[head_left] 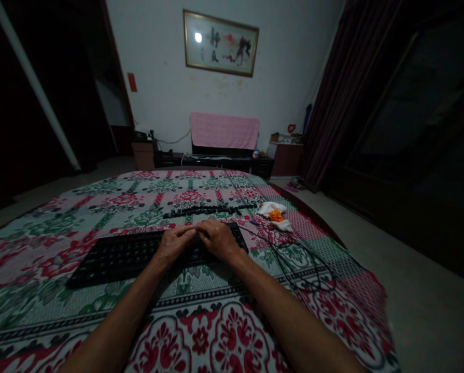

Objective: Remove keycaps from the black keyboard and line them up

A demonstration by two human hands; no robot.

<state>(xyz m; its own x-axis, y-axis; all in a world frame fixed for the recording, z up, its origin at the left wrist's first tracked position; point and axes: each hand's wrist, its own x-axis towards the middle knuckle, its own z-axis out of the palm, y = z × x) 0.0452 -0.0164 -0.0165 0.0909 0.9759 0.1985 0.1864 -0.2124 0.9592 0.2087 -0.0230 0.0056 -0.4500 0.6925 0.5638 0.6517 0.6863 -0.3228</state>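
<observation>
A black keyboard (123,254) lies at a slant on the patterned tablecloth. Over its right half, my left hand (176,242) and my right hand (217,239) meet with their fingertips together. Both are closed in a pinch, and whatever may be between the fingers is too small or hidden to make out. Part of the keys is covered by my hands. Just beyond the keyboard, several loose black keycaps (204,210) lie in a rough row. From the keyboard's right end a black cable (317,269) runs off in loose loops.
Right of the keycaps lie a white cloth (268,208), an orange crumpled item (276,215) and a small purple object (255,223). The floral tablecloth (200,331) covers the table. Past its far edge stands a low cabinet with a pink cloth (224,130) over a screen-like shape.
</observation>
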